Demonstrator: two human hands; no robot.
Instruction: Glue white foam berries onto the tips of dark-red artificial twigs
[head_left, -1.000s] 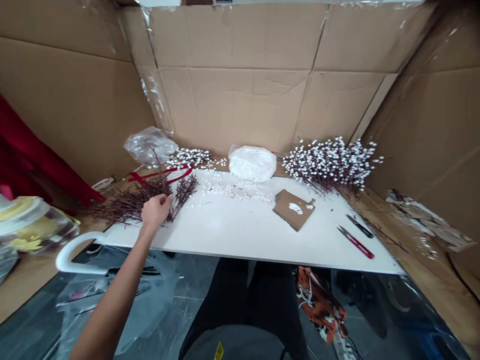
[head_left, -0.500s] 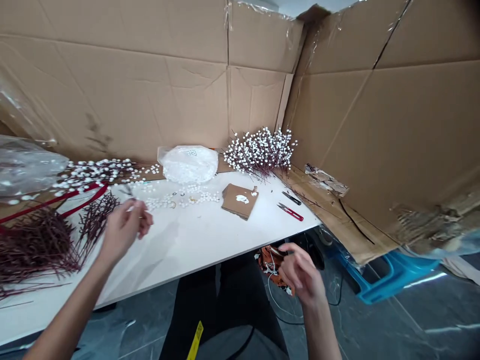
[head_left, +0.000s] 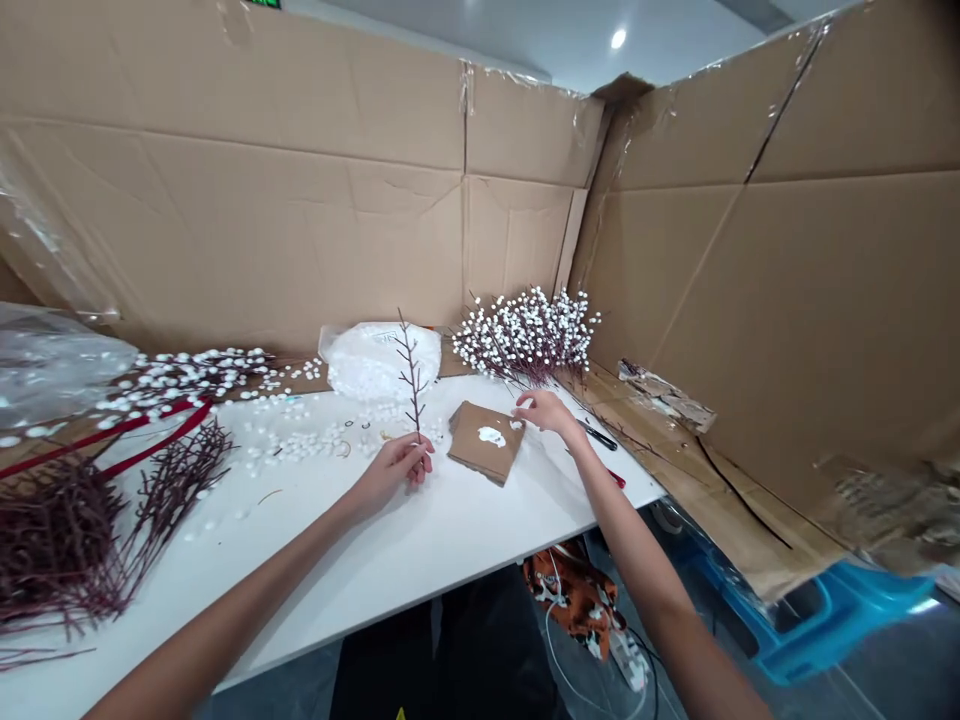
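My left hand [head_left: 397, 465] is closed around the lower end of a bare brown twig [head_left: 410, 375], which stands upright with short side branches. My right hand [head_left: 546, 411] reaches to the upper right corner of a square cardboard piece [head_left: 472, 455]. Its thumb and fingertips pinch together there, over a small whitish spot; what they hold is too small to make out. A white paste blob [head_left: 492, 437] lies on the cardboard. Loose white berries [head_left: 300, 440] are scattered on the table left of it. My right forearm partly covers the red snips [head_left: 618, 480] and black snips [head_left: 598, 435].
Bundled brown twigs [head_left: 60, 540] lie at the left by a red ribbon [head_left: 161, 440]. Finished white-berry sprigs [head_left: 525, 335] are piled at the back right, others [head_left: 195, 375] at the back left. A plastic bag [head_left: 375, 362] sits against the cardboard wall [head_left: 300, 230]. A blue stool [head_left: 832, 625] stands right.
My left hand has moved right from the twig bundle, bringing one twig upright. My right hand has risen from beyond the table's front edge to the cardboard piece. The view has tilted up.
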